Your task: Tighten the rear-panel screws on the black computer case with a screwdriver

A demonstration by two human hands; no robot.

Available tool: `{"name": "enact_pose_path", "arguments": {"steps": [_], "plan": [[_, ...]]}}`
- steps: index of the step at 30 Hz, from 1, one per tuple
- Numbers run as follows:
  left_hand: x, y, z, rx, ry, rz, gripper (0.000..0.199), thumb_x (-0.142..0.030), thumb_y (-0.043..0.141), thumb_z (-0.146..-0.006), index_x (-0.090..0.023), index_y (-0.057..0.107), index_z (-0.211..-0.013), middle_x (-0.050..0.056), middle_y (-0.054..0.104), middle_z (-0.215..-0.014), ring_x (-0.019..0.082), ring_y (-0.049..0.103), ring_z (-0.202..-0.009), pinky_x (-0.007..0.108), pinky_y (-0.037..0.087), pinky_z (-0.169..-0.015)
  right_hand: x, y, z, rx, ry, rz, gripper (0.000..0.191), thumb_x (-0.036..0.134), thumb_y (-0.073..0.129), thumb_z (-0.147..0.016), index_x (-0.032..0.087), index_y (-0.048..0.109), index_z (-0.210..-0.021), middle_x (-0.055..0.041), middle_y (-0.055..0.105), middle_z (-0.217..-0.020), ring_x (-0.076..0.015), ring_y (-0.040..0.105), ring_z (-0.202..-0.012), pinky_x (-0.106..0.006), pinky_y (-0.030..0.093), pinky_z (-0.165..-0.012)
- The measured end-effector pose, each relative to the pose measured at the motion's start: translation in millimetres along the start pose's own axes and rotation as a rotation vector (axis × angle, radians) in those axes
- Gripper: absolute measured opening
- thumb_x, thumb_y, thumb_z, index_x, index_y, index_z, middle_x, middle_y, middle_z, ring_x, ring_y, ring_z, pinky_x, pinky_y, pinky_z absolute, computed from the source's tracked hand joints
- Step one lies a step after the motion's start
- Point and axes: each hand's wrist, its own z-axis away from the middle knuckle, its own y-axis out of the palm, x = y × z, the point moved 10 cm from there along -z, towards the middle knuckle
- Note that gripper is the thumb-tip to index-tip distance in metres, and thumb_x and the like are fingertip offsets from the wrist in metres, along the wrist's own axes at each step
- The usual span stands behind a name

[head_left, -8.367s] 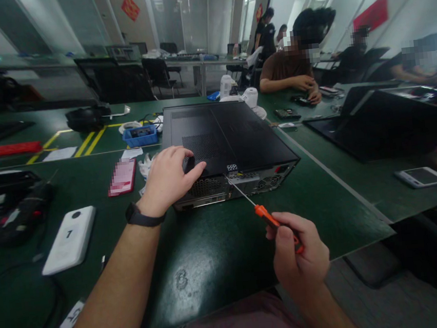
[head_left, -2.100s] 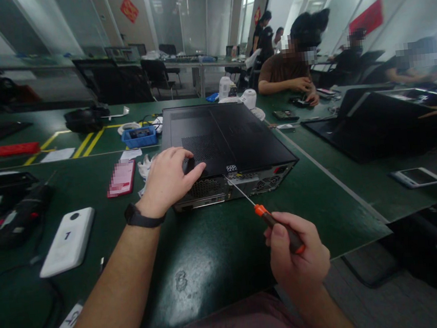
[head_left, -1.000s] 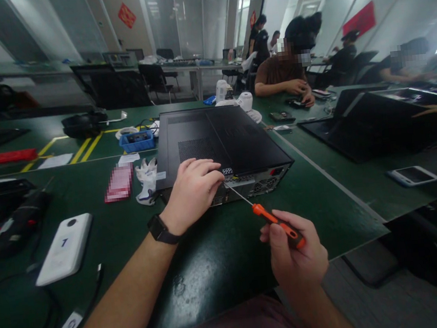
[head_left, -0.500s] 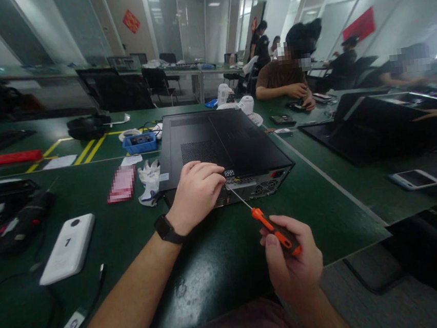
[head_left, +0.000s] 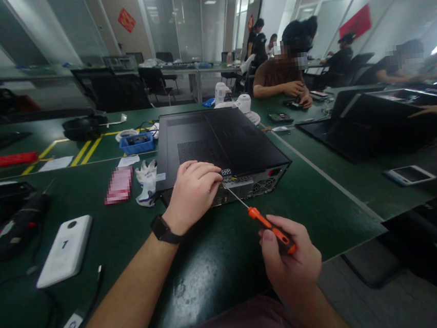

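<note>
A black desktop computer case [head_left: 195, 130] lies on its side on the green table, its rear panel with the fan grille [head_left: 264, 185] facing me. In my right hand [head_left: 295, 254] is a screwdriver [head_left: 264, 220] with an orange and black handle, its thin shaft slanting up and left to the rear panel. My left hand [head_left: 195, 189], a black watch on its wrist, rests at the case's near edge with fingers bent and pressed together around the screwdriver's tip. Whatever those fingertips pinch is hidden.
Left of the case are a work glove [head_left: 147, 184], a blue tray [head_left: 137, 143] of parts and a white power bank [head_left: 64, 251] with a cable. A phone [head_left: 410, 174] lies on the right. Across the table a person [head_left: 278, 78] handles a small part; another person's hand touches black panels.
The view shifts slightly, moving everything a little left. Both hands keep nearly the same pose; the screwdriver handle appears slightly turned in my right hand.
</note>
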Motion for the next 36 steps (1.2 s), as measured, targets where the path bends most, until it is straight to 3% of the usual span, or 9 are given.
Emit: {"name": "enact_pose_path", "arguments": {"steps": [9, 13, 17, 19, 25, 36], "plan": [[4, 0.8, 1, 0.004, -0.024, -0.008, 0.006, -0.019, 0.065, -0.095, -0.024, 0.069, -0.094, 0.003, 0.077, -0.116, 0.023, 0.070, -0.112, 0.048, 0.044, -0.106, -6, -8, -3, -0.075, 0.052, 0.085, 0.028, 0.047, 0.059, -0.098, 0.021, 0.070, -0.100, 0.0009, 0.074, -0.067, -0.0149, 0.071, -0.051, -0.024, 0.052, -0.049], [5, 1.0, 1, -0.002, -0.028, -0.007, 0.005, -0.019, 0.066, -0.094, -0.024, 0.068, -0.094, 0.004, 0.077, -0.116, 0.023, 0.070, -0.111, 0.048, 0.044, -0.106, -17, -1, -4, 0.008, 0.126, 0.007, 0.033, 0.048, 0.055, -0.100, 0.020, 0.068, -0.088, 0.0022, 0.068, -0.059, -0.0127, 0.065, -0.046, -0.022, 0.048, -0.046], [4, 0.5, 1, -0.012, -0.019, -0.008, 0.005, -0.019, 0.066, -0.094, -0.024, 0.069, -0.094, 0.004, 0.078, -0.114, 0.023, 0.071, -0.111, 0.048, 0.044, -0.106, -32, 6, 3, 0.042, 0.233, -0.180, 0.027, 0.043, 0.055, -0.099, 0.019, 0.062, -0.111, -0.0016, 0.073, -0.076, -0.0149, 0.069, -0.058, -0.026, 0.054, -0.053], [5, 0.2, 1, -0.015, -0.022, -0.009, 0.005, -0.020, 0.066, -0.094, -0.024, 0.070, -0.094, 0.004, 0.078, -0.115, 0.023, 0.071, -0.111, 0.048, 0.045, -0.106, -30, 9, 5, 0.055, 0.211, -0.236, 0.031, 0.038, 0.056, -0.097, 0.020, 0.056, -0.123, -0.0042, 0.074, -0.087, -0.0167, 0.072, -0.066, -0.028, 0.057, -0.058], [6, -0.1, 1, -0.021, -0.020, 0.010, 0.006, -0.021, 0.066, -0.095, -0.024, 0.071, -0.092, 0.003, 0.079, -0.114, 0.022, 0.071, -0.111, 0.047, 0.044, -0.107, -10, 6, 4, 0.060, 0.044, -0.076, 0.023, 0.031, 0.062, -0.091, 0.023, 0.061, -0.113, -0.0026, 0.073, -0.087, -0.0151, 0.070, -0.061, -0.027, 0.055, -0.055], [4, -2.1, 1, -0.037, -0.014, 0.014, 0.007, -0.020, 0.067, -0.094, -0.024, 0.071, -0.090, 0.002, 0.079, -0.111, 0.022, 0.072, -0.107, 0.046, 0.045, -0.105, 4, -1, -2, -0.001, -0.053, 0.008, 0.020, 0.030, 0.062, -0.092, 0.023, 0.063, -0.110, -0.0024, 0.077, -0.087, -0.0151, 0.070, -0.059, -0.026, 0.056, -0.053]]}}
